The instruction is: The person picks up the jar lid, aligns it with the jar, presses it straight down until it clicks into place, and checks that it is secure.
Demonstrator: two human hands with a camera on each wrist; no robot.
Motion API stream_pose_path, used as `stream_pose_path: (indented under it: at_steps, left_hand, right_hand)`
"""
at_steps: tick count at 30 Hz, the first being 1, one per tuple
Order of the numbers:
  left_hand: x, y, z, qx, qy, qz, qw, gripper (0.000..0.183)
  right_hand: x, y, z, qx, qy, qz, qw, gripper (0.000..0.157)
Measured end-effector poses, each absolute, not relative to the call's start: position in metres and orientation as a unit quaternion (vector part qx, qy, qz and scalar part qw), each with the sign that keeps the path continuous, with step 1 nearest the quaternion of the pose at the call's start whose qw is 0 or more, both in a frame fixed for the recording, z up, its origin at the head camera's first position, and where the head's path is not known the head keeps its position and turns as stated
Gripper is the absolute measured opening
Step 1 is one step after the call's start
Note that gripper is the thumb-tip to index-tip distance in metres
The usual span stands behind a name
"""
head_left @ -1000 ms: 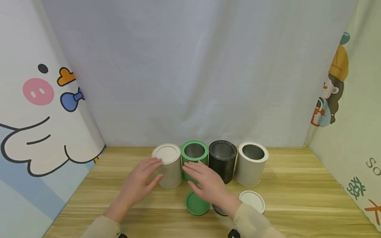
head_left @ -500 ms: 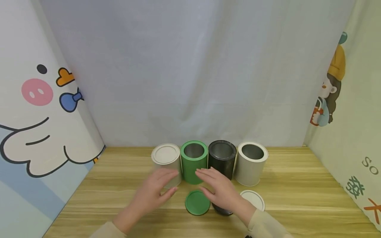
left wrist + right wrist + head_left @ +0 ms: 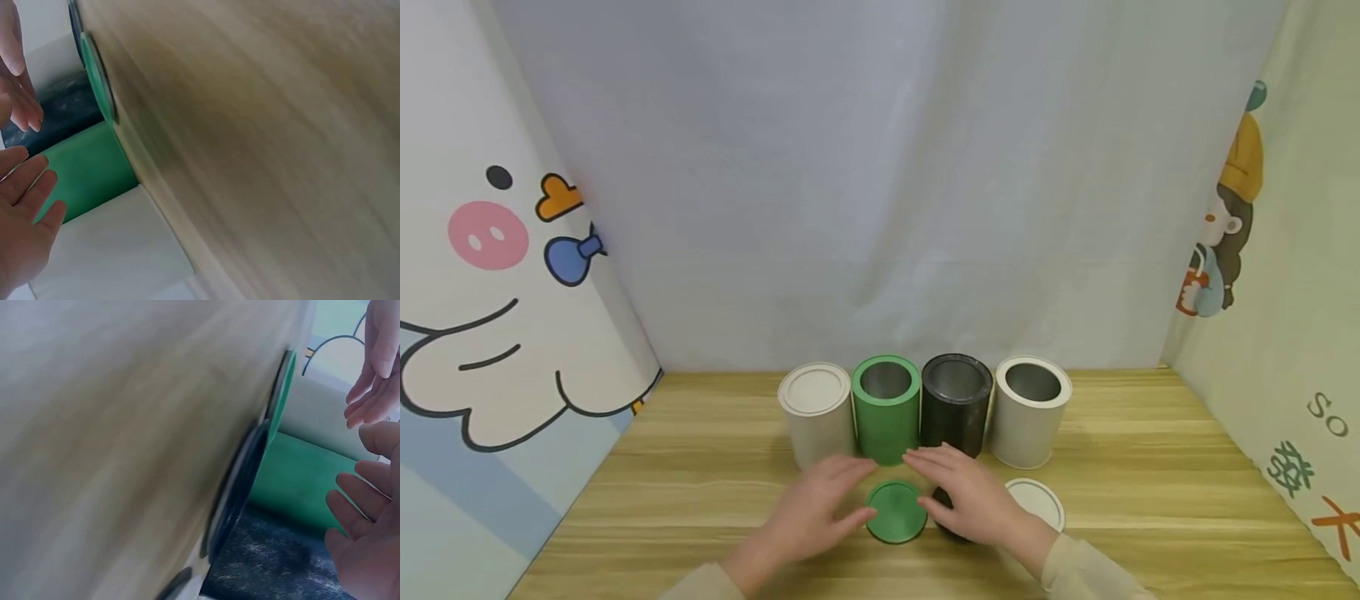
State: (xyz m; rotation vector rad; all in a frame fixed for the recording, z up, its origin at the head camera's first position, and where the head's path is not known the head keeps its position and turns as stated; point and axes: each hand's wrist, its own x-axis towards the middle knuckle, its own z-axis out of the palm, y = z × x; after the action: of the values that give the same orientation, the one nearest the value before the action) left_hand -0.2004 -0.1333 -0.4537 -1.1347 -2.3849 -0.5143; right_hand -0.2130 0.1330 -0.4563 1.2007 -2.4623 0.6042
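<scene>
My left hand [image 3: 816,510] hovers at the left of the green lid [image 3: 896,512], fingers extended and holding nothing. On the lid's other side my right hand [image 3: 973,502] is also extended and holds nothing, covering most of the black lid [image 3: 239,487]. Behind them stand the lidded white can [image 3: 817,425], the topless green can [image 3: 887,425], the black can [image 3: 956,417] and the topless white can [image 3: 1028,425]. In the left wrist view the left hand's fingers [image 3: 28,194] overlap the green can. The right wrist view shows spread fingers before the green and black cans.
A white lid [image 3: 1036,504] lies to the right of the right hand, partly covered by the forearm. The wood-grain table [image 3: 1150,483] meets a grey curtain [image 3: 880,208] behind the cans. Printed cloths hang at left [image 3: 490,350] and right [image 3: 1292,333].
Both hands have drawn back from the cans toward the near side of the table and shifted right. The left hand has uncovered the lidded white can's top. Cans and lids stay put.
</scene>
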Motion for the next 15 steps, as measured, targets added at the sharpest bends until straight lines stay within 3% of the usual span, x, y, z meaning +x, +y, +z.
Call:
stream_pose_path:
  at_steps: [15]
  left_hand:
    - [-0.203,-0.127,-0.469,-0.365,-0.909,-0.160,0.126,0.068]
  right_hand:
    - [-0.212,0.142,-0.466,0.409,-0.887,0.192,0.094,0.058]
